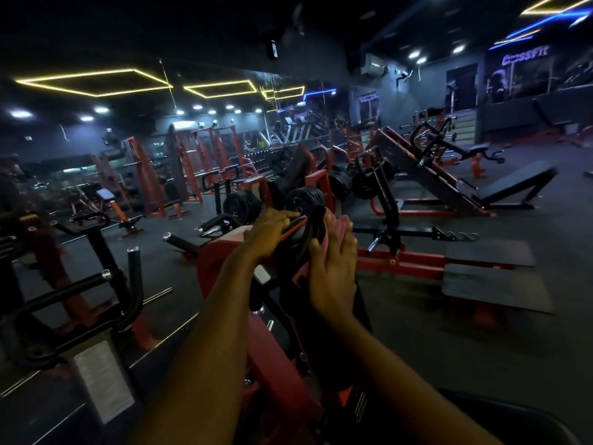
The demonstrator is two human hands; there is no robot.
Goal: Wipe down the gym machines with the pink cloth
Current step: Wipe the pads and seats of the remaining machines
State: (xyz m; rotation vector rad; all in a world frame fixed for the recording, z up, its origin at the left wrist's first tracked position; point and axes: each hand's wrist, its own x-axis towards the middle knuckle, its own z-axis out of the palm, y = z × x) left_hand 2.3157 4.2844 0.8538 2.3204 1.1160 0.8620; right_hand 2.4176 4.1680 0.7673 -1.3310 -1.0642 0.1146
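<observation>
Hands sit close together, apart by the width of one machine part, on a red steel-framed gym machine (282, 364). The left hand (272, 234) has its fingers curled over the top edge of the machine's black pad (301, 244), and the right hand (333, 271) lies flat with fingers straight, pressing the crumpled pink cloth (331, 223) against the pad's right side. The cloth shows only as pink edges past the fingertips and beside the thumb; round black weight plates (242, 205) stand just beyond the hands

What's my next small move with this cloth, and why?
Probably slide the right hand downward, dragging the pink cloth along the black machine part: the cloth sits pressed flat near its top, and the left hand grips it steady.
</observation>
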